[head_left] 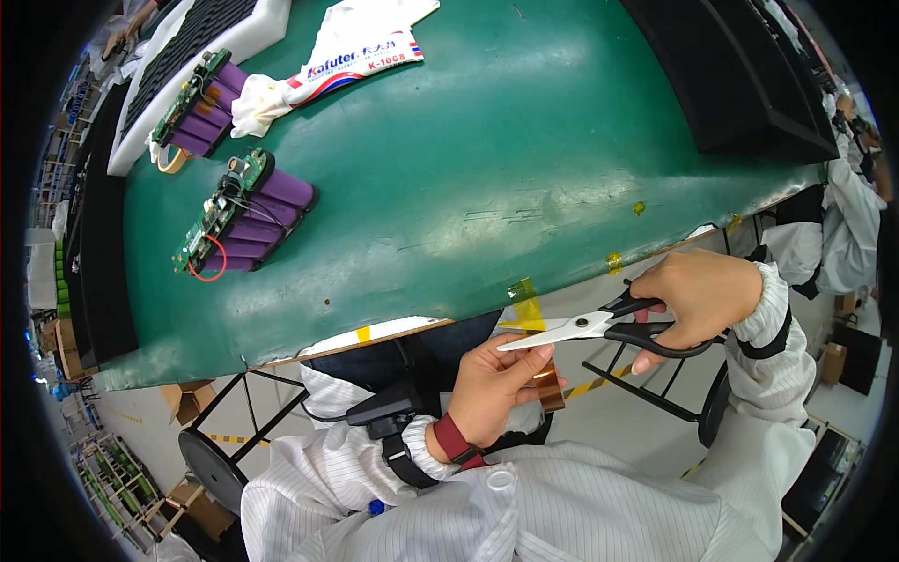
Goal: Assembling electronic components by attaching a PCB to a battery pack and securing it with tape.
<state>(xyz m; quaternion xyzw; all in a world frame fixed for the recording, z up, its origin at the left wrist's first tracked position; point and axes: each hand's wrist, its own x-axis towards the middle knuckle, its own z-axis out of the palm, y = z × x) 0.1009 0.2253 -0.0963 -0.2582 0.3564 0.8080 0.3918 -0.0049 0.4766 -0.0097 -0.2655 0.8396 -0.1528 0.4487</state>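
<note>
My right hand (pixel 702 295) grips the black handles of a pair of scissors (pixel 585 325), its white blades parted slightly and pointing left. In my left hand (pixel 492 389), thumb and fingers pinch a strip of amber tape (pixel 550 386) just below the blades. Above them, a yellowish translucent piece of tape (pixel 526 302) hangs at the table edge, crossed by the blades. Whether both pieces are one strip is hidden by the scissors and fingers. Two purple battery packs with green circuit boards, a nearer one (pixel 253 220) and a farther one (pixel 201 117), rest on the table's left side.
The green tabletop (pixel 449 140) carries small tape scraps (pixel 613 262) near its front edge. A white glue tube (pixel 356 67) lies by a crumpled cloth (pixel 257 105) and a tape roll (pixel 171 159). Black foam (pixel 740 84) stands at right. Stools (pixel 211 468) flank me below.
</note>
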